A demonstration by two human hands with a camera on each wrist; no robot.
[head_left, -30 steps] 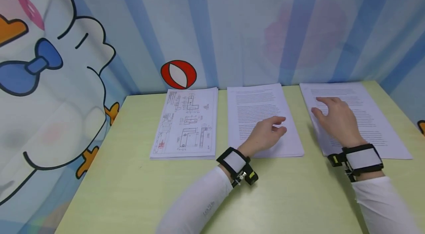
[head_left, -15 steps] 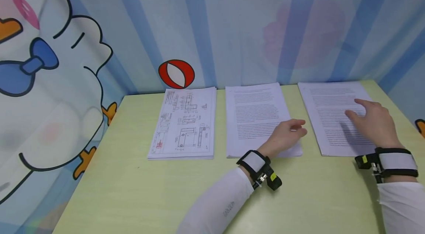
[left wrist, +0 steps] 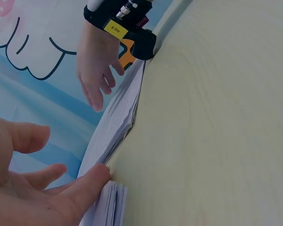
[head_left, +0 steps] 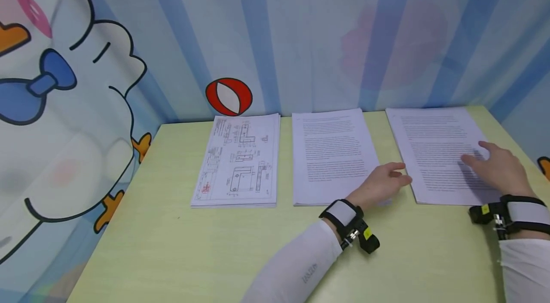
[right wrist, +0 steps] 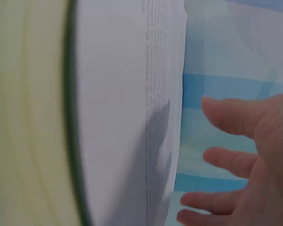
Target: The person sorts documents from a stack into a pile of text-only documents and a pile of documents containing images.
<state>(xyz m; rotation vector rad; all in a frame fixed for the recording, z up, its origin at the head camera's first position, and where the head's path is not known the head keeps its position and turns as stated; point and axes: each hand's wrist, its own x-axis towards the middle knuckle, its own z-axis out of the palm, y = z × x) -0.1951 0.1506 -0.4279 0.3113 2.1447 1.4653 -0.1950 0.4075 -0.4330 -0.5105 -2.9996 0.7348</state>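
A stack of printed paper (head_left: 434,150) lies at the table's right, covered in lines of text. My right hand (head_left: 500,169) hovers over its right side with fingers spread, casting a shadow on the page in the right wrist view. Past the lower right corner of the middle paper stack (head_left: 328,150), my left hand (head_left: 382,183) reaches toward the right stack's left edge. Its fingers (left wrist: 87,188) are loosely extended and hold nothing; whether they touch that edge I cannot tell. Sheet edges of the middle stack (left wrist: 114,202) show below them in the left wrist view.
A third stack of papers with technical drawings (head_left: 240,160) lies at the left on the pale yellow-green table (head_left: 172,255). Behind the table hangs a striped blue curtain (head_left: 296,45) with cartoon prints. Both wrists carry strapped cameras.
Both hands have moved rightward across the papers. My left hand has left the middle page's text for its right edge, and the right hand has shifted to the right stack's far side.
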